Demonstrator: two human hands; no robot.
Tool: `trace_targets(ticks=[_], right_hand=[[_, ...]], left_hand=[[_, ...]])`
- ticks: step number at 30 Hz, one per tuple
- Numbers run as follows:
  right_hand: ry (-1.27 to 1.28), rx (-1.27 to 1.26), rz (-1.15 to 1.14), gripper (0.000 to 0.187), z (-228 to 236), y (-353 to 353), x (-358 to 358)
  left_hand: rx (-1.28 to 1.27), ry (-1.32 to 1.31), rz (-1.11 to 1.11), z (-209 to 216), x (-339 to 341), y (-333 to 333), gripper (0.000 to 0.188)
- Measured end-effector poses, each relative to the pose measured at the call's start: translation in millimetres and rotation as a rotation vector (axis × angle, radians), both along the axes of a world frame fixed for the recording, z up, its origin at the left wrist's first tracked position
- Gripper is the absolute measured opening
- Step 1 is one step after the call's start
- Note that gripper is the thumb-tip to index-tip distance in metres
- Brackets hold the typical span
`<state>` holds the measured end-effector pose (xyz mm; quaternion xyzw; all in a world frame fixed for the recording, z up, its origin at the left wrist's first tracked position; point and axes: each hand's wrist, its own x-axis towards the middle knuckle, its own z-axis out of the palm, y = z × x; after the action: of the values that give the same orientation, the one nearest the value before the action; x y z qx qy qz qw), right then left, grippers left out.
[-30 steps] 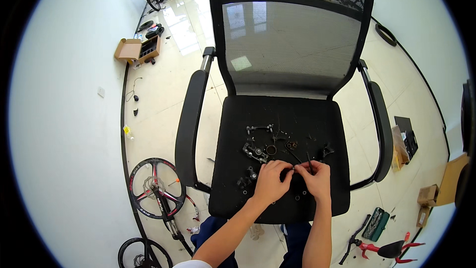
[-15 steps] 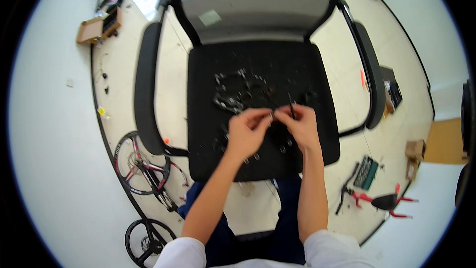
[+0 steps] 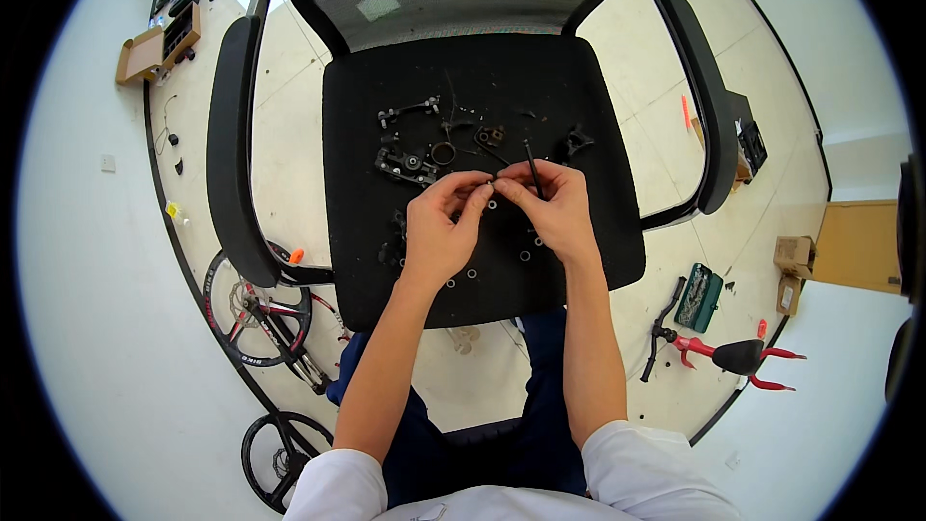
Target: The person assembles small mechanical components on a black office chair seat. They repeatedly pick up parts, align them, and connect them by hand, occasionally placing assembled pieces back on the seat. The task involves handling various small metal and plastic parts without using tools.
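- At the far left, a three-spoked wheel (image 3: 253, 305) lies on the floor; pale and reddish lettering shows on its dark rim.
- On the left half of the black seat (image 3: 540, 68), a dark metal mechanism (image 3: 409, 165) lies just beyond the left hand, with a slim bracket (image 3: 409, 112) farther off. No writing can be made out on either.
- The left hand (image 3: 444, 232) has thumb and forefinger drawn together at the tips, pinching a small dark piece (image 3: 494, 180).
- That piece sits in the middle, right where the two hands' fingertips meet, so neither hand is clearly nearer. It is too small and too covered to tell its long axis or any marking.
- A loose pale ring (image 3: 492, 205) lies on the seat between the hands, just on the body side of the pinch.
- To the right of the piece, a black rod (image 3: 531, 166) stands up out of the right hand, its long axis running away from the body and leaning slightly left; no label is legible.
- The right hand (image 3: 557, 214) is closed around the rod, its thumb tip also reaching the piece.
- Farther right, a dark forked part (image 3: 575, 142) lies apart from the fingers.
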<state>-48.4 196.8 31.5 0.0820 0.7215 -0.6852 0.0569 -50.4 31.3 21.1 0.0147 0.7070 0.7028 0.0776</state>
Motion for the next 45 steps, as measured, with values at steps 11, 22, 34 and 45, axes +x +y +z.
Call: trace_targets(ticks=[11,22,34,45], right_hand=[[-0.05,0.068,0.022,0.016,0.6,4.2,2.7],[-0.007,0.004,0.012,0.031,0.0,-11.4,0.5],[0.029,0.104,0.035,0.016,-1.0,-1.4,2.5],[-0.06,0.049,-0.205,0.014,13.1,30.4,5.6]], left_hand=[[-0.072,0.189,0.016,3.7,-1.8,-0.6,0.019],[-0.148,0.189,-0.019,9.0,-0.1,-3.3,0.028],[-0.315,0.311,-0.025,13.6,-2.4,-7.7,0.017],[-0.694,0.41,-0.209,5.5,5.8,-10.8,0.019]])
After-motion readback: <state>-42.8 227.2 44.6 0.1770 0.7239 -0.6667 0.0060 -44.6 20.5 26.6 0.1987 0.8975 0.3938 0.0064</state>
